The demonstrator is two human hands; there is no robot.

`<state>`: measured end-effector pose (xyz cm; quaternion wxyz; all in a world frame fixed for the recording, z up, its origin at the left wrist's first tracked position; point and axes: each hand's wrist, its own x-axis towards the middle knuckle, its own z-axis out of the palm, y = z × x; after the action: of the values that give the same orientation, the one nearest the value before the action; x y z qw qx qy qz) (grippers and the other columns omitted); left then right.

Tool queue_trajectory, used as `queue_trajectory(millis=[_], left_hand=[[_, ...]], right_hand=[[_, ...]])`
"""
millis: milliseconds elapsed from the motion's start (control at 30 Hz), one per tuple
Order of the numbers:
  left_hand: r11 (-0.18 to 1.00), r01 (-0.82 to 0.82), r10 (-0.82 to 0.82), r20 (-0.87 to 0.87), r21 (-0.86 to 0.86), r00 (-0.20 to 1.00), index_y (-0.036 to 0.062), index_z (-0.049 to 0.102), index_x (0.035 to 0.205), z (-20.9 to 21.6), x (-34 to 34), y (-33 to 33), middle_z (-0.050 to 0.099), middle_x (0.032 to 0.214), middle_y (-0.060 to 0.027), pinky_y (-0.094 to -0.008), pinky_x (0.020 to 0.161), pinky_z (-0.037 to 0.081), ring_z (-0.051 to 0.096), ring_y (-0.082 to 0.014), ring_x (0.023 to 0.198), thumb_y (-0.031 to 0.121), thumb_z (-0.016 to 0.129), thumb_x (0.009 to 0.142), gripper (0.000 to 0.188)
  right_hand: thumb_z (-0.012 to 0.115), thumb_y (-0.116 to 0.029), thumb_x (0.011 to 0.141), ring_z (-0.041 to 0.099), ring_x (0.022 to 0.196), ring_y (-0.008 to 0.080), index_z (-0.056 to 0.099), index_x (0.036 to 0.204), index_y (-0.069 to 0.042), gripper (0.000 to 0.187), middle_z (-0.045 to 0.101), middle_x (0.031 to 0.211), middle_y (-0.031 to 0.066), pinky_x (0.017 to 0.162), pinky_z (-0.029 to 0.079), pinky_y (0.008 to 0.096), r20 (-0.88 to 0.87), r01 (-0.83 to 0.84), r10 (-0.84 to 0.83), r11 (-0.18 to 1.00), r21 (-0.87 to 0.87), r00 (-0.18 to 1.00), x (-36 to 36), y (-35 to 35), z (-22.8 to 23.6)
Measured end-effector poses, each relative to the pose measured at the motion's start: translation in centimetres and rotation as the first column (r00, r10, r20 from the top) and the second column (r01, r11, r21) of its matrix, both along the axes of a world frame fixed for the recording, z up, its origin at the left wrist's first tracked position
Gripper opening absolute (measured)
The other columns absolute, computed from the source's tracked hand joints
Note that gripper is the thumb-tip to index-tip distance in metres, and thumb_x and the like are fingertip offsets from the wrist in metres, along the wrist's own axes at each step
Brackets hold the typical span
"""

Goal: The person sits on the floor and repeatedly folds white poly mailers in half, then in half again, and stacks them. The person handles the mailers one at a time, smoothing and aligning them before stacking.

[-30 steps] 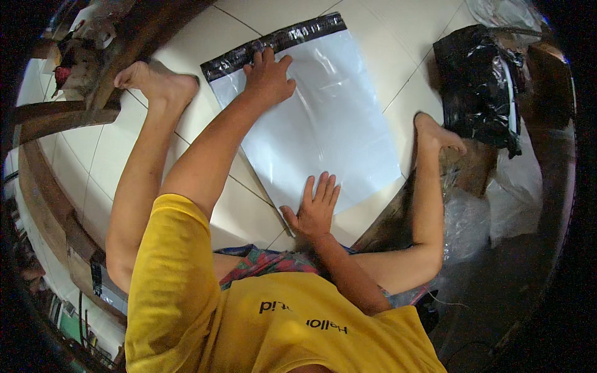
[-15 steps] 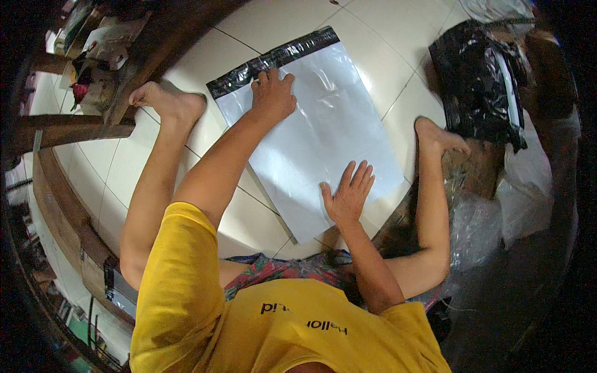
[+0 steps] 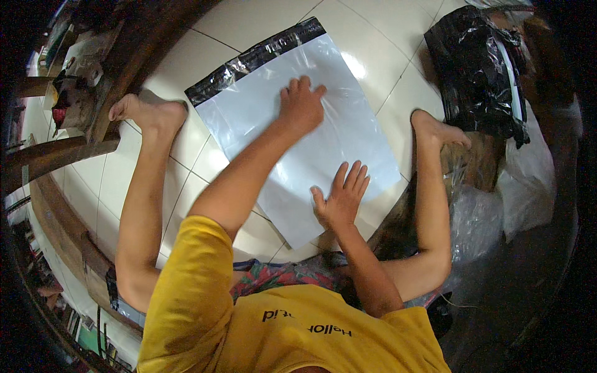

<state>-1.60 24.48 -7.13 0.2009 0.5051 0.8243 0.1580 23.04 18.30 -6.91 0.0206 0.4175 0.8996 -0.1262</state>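
Note:
A large pale plastic mailing bag lies flat on the floor between my legs, with a shiny black band along its far edge. On its upper middle, a little below the band, rests my left hand; its fingers are apart, somewhat bent, and hold nothing. Faint creases run across the plastic near these fingers. My right hand is spread flat on the nearer right part of the bag, thumb out to the left. Under each palm, the plastic is hidden.
Tiled floor surrounds the bag. A bulky black plastic package stands beyond my right foot, with clear plastic wrap and a whitish sack nearer. Wooden furniture legs are on the left, close to my left foot.
My left hand has slid from the black band toward the bag's middle, to the right and nearer. My right hand stays on nearly the same part of the bag. The whole view has shifted slightly.

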Motion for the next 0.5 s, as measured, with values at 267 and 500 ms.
queue_trajectory(millis=[267, 500], left_hand=[[0.984, -0.176, 0.174, -0.079, -0.01, 0.981, 0.0181, 0.061, 0.133, -0.1, -8.8, 4.5, 0.047, 0.132, -0.0208, -0.0577, 0.102, 0.037, 0.043, -0.0409, 0.125, 0.014, 0.052, 0.089, 0.046], [0.997, -0.061, 0.074, -0.275, 0.057, 0.958, 0.0187, 0.065, 0.13, 0.6, -5.2, 2.4, 0.051, 0.135, -0.0204, -0.0556, 0.099, 0.039, 0.046, -0.0372, 0.126, 0.022, 0.055, 0.092, 0.039]], right_hand=[[0.062, -0.057, 0.086, 0.01, 0.145, 0.0572, 0.026, 0.15, 0.009, 0.098, 0.013, 0.156, 0.0393, 0.118, 0.005, 0.0648, 0.016, -0.002, 0.003, 0.999, -0.033, 1.0, -0.5, 0.0, 0.8], [0.062, -0.057, 0.086, 0.011, 0.146, 0.0569, 0.027, 0.149, 0.009, 0.098, 0.014, 0.157, 0.0388, 0.118, 0.005, 0.0648, 0.002, -0.011, 0.011, 1.0, 0.013, 1.0, -0.4, -0.1, 0.4]])
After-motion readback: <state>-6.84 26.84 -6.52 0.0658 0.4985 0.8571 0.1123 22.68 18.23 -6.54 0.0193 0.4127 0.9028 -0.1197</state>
